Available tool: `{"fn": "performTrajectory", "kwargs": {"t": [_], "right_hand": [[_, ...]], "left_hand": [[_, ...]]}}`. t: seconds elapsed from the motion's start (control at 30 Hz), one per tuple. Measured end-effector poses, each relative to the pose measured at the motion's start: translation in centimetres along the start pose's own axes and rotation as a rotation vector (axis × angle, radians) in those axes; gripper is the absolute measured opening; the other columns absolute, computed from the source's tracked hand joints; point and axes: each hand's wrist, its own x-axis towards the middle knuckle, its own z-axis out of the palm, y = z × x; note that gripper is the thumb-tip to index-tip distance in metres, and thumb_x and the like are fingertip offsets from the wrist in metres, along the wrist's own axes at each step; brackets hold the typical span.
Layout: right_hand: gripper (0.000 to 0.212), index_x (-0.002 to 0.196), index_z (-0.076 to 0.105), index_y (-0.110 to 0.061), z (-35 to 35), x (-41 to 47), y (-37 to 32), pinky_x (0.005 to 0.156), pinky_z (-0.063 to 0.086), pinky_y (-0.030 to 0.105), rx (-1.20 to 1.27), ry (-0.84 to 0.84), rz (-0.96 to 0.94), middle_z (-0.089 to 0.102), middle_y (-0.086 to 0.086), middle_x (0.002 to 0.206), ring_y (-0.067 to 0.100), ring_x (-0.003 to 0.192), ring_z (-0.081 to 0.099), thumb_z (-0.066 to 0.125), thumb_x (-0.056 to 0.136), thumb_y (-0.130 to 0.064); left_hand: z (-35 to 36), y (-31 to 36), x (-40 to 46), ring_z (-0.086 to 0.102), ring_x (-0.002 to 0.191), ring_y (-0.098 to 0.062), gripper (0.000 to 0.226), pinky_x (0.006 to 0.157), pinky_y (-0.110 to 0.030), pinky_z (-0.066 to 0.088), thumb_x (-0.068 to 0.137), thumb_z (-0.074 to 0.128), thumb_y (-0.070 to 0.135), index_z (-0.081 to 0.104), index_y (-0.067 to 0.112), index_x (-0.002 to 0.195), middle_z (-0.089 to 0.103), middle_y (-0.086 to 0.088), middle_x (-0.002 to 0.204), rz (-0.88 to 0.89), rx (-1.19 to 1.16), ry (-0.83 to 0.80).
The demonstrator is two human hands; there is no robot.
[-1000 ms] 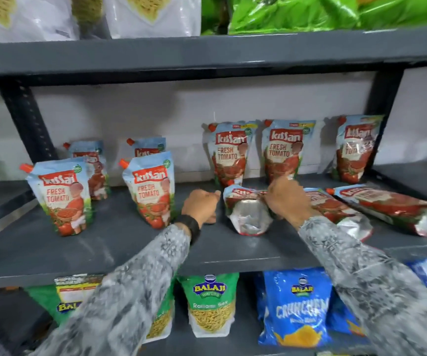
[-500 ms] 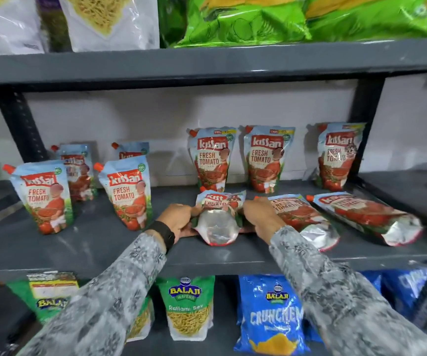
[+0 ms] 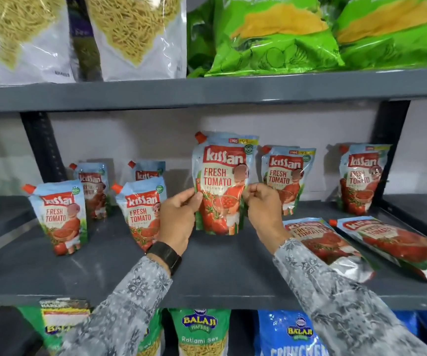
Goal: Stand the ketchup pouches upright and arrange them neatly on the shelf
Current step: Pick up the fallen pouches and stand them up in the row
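Observation:
I hold one ketchup pouch [image 3: 221, 186] upright at the middle of the grey shelf [image 3: 207, 276], its base resting on the shelf. My left hand [image 3: 180, 222] grips its left edge and my right hand [image 3: 263, 209] pinches its right edge. Two front pouches stand at the left [image 3: 58, 217] [image 3: 141, 214], with two more behind them [image 3: 93, 188] [image 3: 148, 170]. Two stand at the back right [image 3: 286, 178] [image 3: 361, 178]. Two pouches lie flat at the right front [image 3: 322, 242] [image 3: 392, 242].
The upper shelf [image 3: 207, 91] hangs low overhead, loaded with noodle-snack bags [image 3: 132, 34] and green chip bags [image 3: 271, 34]. Dark uprights [image 3: 42, 147] [image 3: 387, 150] frame the bay. Balaji snack bags [image 3: 199, 330] fill the shelf below. Bare shelf surface shows in front of my hands.
The pouch that lay flat between my hands has been raised and now stands upright, held by both hands. The camera has moved closer and tilted up.

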Motion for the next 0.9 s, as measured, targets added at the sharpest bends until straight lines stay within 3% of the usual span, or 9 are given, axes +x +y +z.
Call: {"fn": "performTrajectory", "kwargs": {"t": [0.1, 0.17, 0.4, 0.47, 0.6, 0.67, 0.77, 0.9], "right_hand": [[0.034, 0.074, 0.069, -0.016, 0.9, -1.0, 2.4, 0.077, 0.059, 0.044, -0.04, 0.024, 0.041, 0.077, 0.015, 0.091, 0.025, 0.082, 0.067, 0.052, 0.09, 0.008], [0.03, 0.082, 0.071, -0.008, 1.5, -2.0, 3.8, 0.084, 0.062, 0.049, -0.069, 0.01, 0.063, 0.078, 0.013, 0.093, 0.029, 0.089, 0.072, 0.049, 0.09, 0.009], [0.032, 0.091, 0.075, -0.011, 2.3, -2.7, 4.6, 0.088, 0.062, 0.049, -0.079, 0.038, 0.023, 0.078, 0.006, 0.095, 0.027, 0.094, 0.073, 0.05, 0.091, 0.009], [0.033, 0.093, 0.074, -0.014, 2.0, -2.9, 4.5, 0.089, 0.062, 0.049, -0.081, 0.01, 0.036, 0.078, 0.004, 0.095, 0.024, 0.094, 0.073, 0.051, 0.092, 0.008], [0.027, 0.102, 0.07, -0.026, 0.2, -3.1, 3.3, 0.095, 0.061, 0.047, -0.029, -0.041, 0.04, 0.077, 0.004, 0.1, 0.021, 0.098, 0.073, 0.059, 0.098, -0.001], [0.029, 0.105, 0.068, -0.03, -1.8, -3.1, 2.3, 0.093, 0.062, 0.04, -0.069, -0.054, -0.02, 0.076, -0.001, 0.1, 0.018, 0.099, 0.072, 0.061, 0.098, -0.003], [0.023, 0.113, 0.07, -0.025, -5.9, -2.4, 0.0, 0.089, 0.062, 0.035, -0.155, -0.066, -0.146, 0.074, -0.006, 0.099, 0.014, 0.096, 0.072, 0.063, 0.098, -0.008], [0.021, 0.113, 0.076, -0.018, -12.9, -0.3, -1.8, 0.096, 0.057, 0.039, -0.578, -0.118, -0.172, 0.078, -0.001, 0.105, 0.02, 0.101, 0.072, 0.063, 0.097, -0.012]], "left_hand": [[-0.2, -3.1, -0.5, 0.074, 0.083, 0.006, 0.038, 0.079, -0.017, 0.062, 0.096, 0.069, 0.008, 0.067, 0.001, 0.133, 0.076, 0.009, 0.103, -0.001, -0.024, 0.049], [-0.5, -5.2, -0.9, 0.073, 0.079, 0.009, 0.038, 0.075, -0.014, 0.06, 0.096, 0.069, 0.006, 0.066, 0.001, 0.133, 0.076, 0.007, 0.106, -0.036, -0.017, 0.041], [-1.2, -7.0, -0.8, 0.074, 0.082, 0.008, 0.036, 0.07, -0.011, 0.057, 0.097, 0.067, 0.008, 0.067, 0.006, 0.134, 0.077, 0.007, 0.106, -0.05, -0.036, 0.001], [-1.5, -6.8, -1.0, 0.074, 0.084, 0.006, 0.036, 0.074, -0.013, 0.058, 0.098, 0.066, 0.009, 0.067, 0.008, 0.134, 0.077, 0.004, 0.11, -0.051, -0.036, -0.013], [-1.7, -5.5, -2.6, 0.072, 0.084, 0.001, 0.027, 0.085, -0.023, 0.06, 0.098, 0.067, 0.012, 0.072, 0.019, 0.124, 0.076, 0.007, 0.103, 0.011, -0.029, 0.142], [-1.4, -4.9, -4.3, 0.067, 0.081, -0.001, 0.021, 0.078, -0.022, 0.057, 0.098, 0.067, 0.015, 0.073, 0.024, 0.116, 0.074, 0.016, 0.092, 0.096, -0.015, 0.214], [0.4, -4.0, -6.5, 0.066, 0.076, 0.001, 0.017, 0.068, -0.013, 0.054, 0.095, 0.069, 0.02, 0.073, 0.028, 0.11, 0.073, 0.017, 0.084, 0.226, 0.054, 0.105], [6.1, -4.0, -6.9, 0.068, 0.065, -0.002, 0.024, 0.06, -0.022, 0.056, 0.093, 0.071, 0.028, 0.076, 0.023, 0.115, 0.075, 0.011, 0.081, 0.033, 0.281, -0.239]]}}
